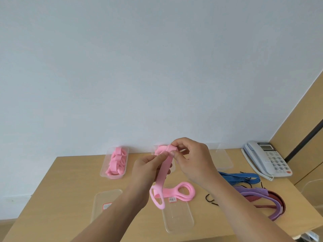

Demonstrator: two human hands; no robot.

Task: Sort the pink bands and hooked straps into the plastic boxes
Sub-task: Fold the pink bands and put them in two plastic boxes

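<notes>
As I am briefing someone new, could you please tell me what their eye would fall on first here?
The left hand and right hand pinch the top of a pink band hanging above the middle of the table. At the far left a plastic box holds rolled pink bands; striped hooked straps lie heaped at the right, near a telephone.

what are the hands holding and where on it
Left hand and right hand pinch a pink band at its folded top end; the looped end hangs.
</notes>
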